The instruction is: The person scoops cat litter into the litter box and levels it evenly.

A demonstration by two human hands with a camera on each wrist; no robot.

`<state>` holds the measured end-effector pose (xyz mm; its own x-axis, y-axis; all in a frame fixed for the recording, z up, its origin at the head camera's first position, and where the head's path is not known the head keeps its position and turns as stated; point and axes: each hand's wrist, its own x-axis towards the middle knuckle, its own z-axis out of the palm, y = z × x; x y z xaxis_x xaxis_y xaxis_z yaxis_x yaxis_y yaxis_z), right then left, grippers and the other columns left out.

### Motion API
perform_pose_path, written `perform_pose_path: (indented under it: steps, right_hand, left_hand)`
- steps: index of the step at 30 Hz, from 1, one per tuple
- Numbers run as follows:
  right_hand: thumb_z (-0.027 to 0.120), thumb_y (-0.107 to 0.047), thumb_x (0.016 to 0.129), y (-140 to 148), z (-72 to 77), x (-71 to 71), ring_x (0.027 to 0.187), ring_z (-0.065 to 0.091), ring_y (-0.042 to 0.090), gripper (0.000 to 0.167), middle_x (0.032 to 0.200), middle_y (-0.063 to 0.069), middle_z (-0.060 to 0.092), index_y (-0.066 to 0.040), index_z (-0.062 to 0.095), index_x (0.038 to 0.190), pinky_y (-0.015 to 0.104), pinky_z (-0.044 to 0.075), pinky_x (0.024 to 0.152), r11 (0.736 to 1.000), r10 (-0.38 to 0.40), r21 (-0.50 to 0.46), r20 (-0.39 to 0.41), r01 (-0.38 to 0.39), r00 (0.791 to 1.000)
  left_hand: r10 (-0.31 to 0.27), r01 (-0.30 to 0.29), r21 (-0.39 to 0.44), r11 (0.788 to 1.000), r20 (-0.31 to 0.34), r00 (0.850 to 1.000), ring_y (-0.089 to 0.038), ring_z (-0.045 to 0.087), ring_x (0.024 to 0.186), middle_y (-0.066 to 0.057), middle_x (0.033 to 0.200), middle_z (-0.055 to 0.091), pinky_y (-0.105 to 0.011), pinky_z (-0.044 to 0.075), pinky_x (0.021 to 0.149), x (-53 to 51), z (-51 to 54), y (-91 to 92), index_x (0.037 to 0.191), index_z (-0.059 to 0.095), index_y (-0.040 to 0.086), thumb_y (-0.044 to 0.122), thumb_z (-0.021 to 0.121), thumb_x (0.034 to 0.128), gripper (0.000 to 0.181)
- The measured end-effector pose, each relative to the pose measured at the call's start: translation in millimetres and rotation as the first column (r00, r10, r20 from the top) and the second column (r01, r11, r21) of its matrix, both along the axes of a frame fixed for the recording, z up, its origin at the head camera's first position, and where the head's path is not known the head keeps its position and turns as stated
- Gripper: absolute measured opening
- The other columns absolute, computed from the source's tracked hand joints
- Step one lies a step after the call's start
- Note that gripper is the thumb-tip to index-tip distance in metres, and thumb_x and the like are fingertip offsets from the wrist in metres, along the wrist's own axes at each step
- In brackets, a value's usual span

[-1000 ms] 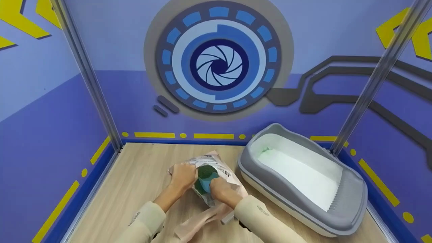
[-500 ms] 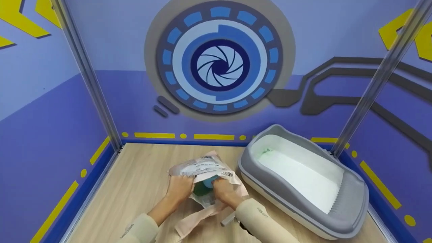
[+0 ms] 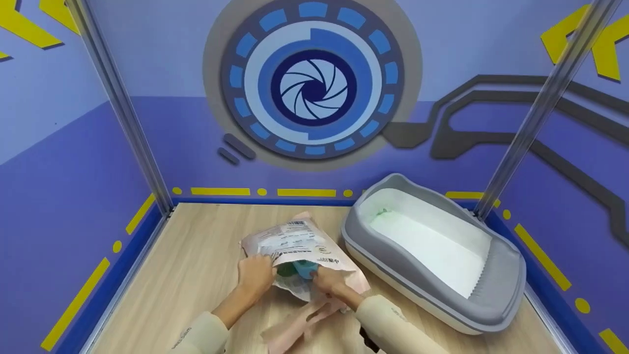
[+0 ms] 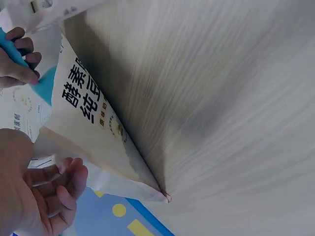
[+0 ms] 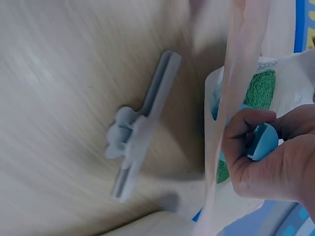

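A pale pink and white printed bag [image 3: 290, 241] lies on the table with its mouth towards me. My left hand [image 3: 256, 276] grips the left edge of that mouth; in the left wrist view its fingers [image 4: 66, 184] curl at the bag's edge. At the opening my right hand [image 3: 330, 282] holds a blue scoop [image 3: 305, 269] by its handle. Green granules [image 5: 261, 89] show inside the bag around the scoop, whose bowl is mostly hidden. A grey bag clip [image 5: 142, 130] lies on the table beside the bag in the right wrist view.
To the right of the bag stands a grey and white litter box [image 3: 503, 275], with a little green material at its far left end. A torn pink strip [image 3: 290, 330] of the bag trails towards me. Blue walls [image 3: 186, 147] and metal posts border the table [image 3: 201, 246].
The bag's upper side has come down over the opening, covering much of the green granules and scoop. My left hand has moved slightly left and down. The right hand keeps the scoop inside.
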<state>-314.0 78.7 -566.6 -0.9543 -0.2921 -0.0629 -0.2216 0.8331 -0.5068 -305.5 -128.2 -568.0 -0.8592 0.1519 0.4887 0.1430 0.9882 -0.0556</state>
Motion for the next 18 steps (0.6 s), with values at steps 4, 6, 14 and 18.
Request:
perform_pose_path:
  steps: [4,6,14,18]
  right_hand:
    - [0.055,-0.016,0.100,19.7,3.3,6.2,0.046,0.039,0.007,0.020,0.062,0.000,0.047,-0.001,0.061,0.088,0.019,0.029,0.043,0.991,-0.013,-0.130,0.058,0.020,0.998]
    - [0.055,-0.012,0.100,30.1,4.3,10.1,0.045,0.037,0.005,0.017,0.062,-0.003,0.044,0.003,0.061,0.095,0.018,0.029,0.043,0.965,0.010,-0.260,0.131,0.025,0.991]
    - [0.055,0.002,0.099,53.3,7.6,18.0,0.067,0.045,0.010,0.012,0.076,0.001,0.050,0.013,0.056,0.096,0.020,0.038,0.060,0.843,0.220,-0.536,0.261,-0.048,0.940]
    - [0.058,0.005,0.096,59.3,7.6,21.6,0.069,0.045,0.009,0.011,0.078,-0.002,0.048,0.015,0.054,0.092,0.019,0.039,0.062,0.833,0.256,-0.546,0.237,-0.090,0.937]
  left_hand:
    - [0.053,-0.060,0.108,0.992,0.073,0.996,-0.035,0.067,0.058,-0.015,0.065,0.067,-0.047,0.048,0.049,9.3,-3.1,-6.9,0.064,0.062,0.004,0.036,0.071,0.0854,0.040]
    - [0.060,-0.074,0.143,0.987,0.103,0.993,-0.037,0.067,0.060,-0.017,0.068,0.068,-0.047,0.048,0.050,12.7,-6.3,-10.8,0.067,0.063,0.001,0.041,0.070,0.0881,0.045]
    - [0.056,-0.073,0.162,0.984,0.103,0.993,-0.035,0.066,0.059,-0.018,0.068,0.067,-0.046,0.046,0.049,14.9,-9.4,-14.8,0.071,0.064,0.000,0.040,0.067,0.0918,0.046]
    - [0.054,-0.070,0.162,0.984,0.105,0.993,-0.033,0.065,0.057,-0.016,0.066,0.066,-0.045,0.045,0.048,14.1,-8.0,-14.3,0.069,0.063,0.001,0.040,0.065,0.0933,0.046]
